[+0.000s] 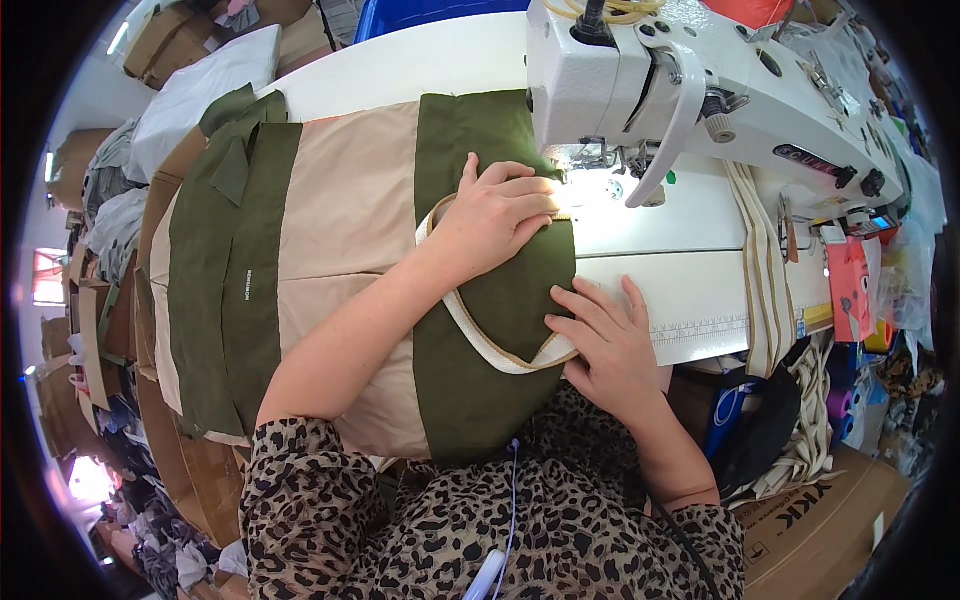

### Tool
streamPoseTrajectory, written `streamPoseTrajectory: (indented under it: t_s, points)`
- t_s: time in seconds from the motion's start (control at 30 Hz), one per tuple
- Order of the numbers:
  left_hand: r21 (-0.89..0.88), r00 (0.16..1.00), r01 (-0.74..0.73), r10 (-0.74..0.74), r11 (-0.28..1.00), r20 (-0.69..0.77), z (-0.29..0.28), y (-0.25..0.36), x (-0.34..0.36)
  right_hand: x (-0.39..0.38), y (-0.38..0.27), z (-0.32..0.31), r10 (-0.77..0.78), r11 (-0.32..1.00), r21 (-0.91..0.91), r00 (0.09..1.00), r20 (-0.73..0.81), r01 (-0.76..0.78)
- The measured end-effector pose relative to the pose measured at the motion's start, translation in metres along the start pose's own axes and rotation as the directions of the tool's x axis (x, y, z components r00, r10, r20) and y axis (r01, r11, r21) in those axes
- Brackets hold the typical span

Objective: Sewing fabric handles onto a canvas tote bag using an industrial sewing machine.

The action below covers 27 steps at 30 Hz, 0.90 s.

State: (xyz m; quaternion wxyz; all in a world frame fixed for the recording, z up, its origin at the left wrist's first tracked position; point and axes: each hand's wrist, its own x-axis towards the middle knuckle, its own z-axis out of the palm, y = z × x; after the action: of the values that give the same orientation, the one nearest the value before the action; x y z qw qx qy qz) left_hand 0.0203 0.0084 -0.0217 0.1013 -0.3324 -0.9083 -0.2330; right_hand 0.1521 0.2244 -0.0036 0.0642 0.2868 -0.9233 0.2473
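Shirt [430, 530] — fabric [345, 245] beneath left grip [497, 212]

V. bright glare under sewing mach. [585, 85] & on L fingers [532, 187]; fisheye-curved edges, blk corners.

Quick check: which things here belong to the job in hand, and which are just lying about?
In the job, it appears:
green-and-beige fabric panel, under the left hand
white fabric strap with tan edging, at the right hand
white sewing machine

Apparently just lying about:
blue plastic bin
brown cardboard box, lower right
white-and-tan fabric straps draped at right, possibly spares
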Motion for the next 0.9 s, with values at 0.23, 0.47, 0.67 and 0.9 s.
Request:
streamPoseTrajectory:
  t_s: [0.23,0.47,0.67,0.9]
  points:
    - [-0.001,1.000,-0.003,0.003,1.000,-0.003,0.003,-0.002,0.003,0.000,0.000,-0.001,0.018,1.000,0.026,1.000,0.003,-0.018]
    - [-0.019,1.000,0.016,-0.016,1.000,0.003,0.003,-0.004,0.007,0.003,-0.001,-0.001,0.067,0.996,0.057,0.998,-0.001,-0.067]
    - [-0.038,1.000,0.029,-0.028,0.999,0.012,0.003,-0.005,0.010,0.003,0.000,0.001,0.089,0.995,0.041,0.996,-0.023,-0.088]
    - [-0.048,1.000,0.024,-0.024,0.999,0.011,0.002,-0.008,0.009,0.001,-0.002,0.004,0.078,0.997,0.023,0.996,-0.043,-0.077]
